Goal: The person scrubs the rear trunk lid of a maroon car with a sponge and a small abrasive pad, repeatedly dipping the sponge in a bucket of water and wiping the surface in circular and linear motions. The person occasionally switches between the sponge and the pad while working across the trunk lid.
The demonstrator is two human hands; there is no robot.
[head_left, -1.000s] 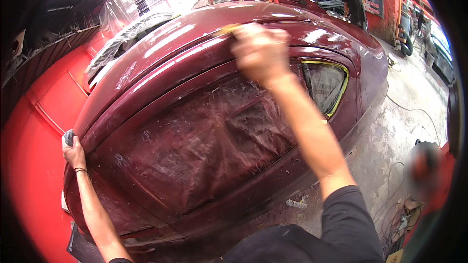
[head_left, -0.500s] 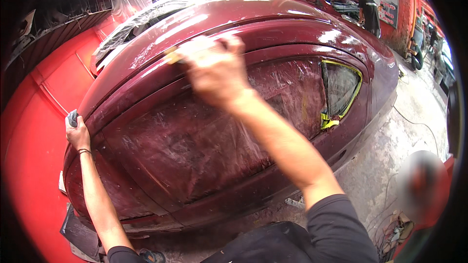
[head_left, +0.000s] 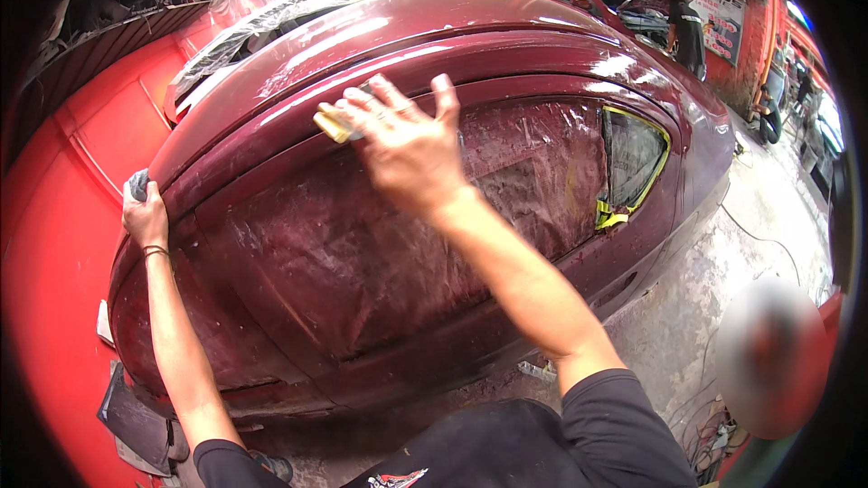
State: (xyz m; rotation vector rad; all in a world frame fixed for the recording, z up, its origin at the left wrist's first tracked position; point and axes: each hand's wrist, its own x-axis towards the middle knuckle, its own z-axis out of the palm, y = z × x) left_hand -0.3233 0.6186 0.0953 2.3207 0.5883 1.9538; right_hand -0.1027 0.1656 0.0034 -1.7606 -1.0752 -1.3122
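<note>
A dark maroon car fills the middle, its side windows covered with paint-smeared plastic sheeting. Flat under the fingers of my right hand, a yellow sanding pad lies against the roof rail above the side windows; its thumb sticks up, away from the pad. Over at the car's left end, my left hand is closed around a crumpled grey cloth, close to the body. Yellow masking tape borders the small rear side window.
Red panels stand along the left. Beyond the roof is a plastic-draped vehicle; farther right, a person in dark clothes stands by a car with its hood up. A cable runs over the stained concrete floor.
My right hand has shifted slightly right and down along the roof rail with the sanding pad, and its fingers are less blurred. My left hand stays at the car's left end with the cloth.
</note>
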